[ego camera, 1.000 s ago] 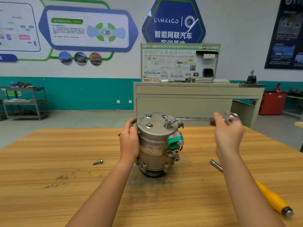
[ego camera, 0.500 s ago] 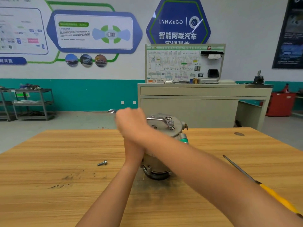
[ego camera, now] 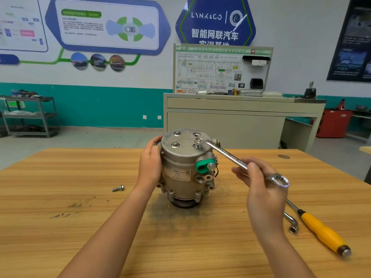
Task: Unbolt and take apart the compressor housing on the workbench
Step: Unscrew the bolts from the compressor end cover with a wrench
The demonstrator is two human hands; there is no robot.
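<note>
Your right hand (ego camera: 261, 189), grip clamped on the silver ring spanner (ego camera: 226, 152), has swung it from centre-left to centre-right: the top bolt (ego camera: 198, 140) is likely loosening. Your left hand (ego camera: 149, 165) clasps the grey cast compressor housing (ego camera: 180, 157).

Grey cast-metal compressor (ego camera: 180, 177), upright on its pulley end mid-desk (ego camera: 60, 207), label facing front, green cap (ego camera: 201, 167) on its right side. Two bolts (ego camera: 175, 145) seated in the flat top. Ring wrench (ego camera: 230, 155) fitted over a third bolt (ego camera: 198, 140), handle slanting down to the right. Loose bolt (ego camera: 118, 188) lying on the desk, off to the left.
</note>
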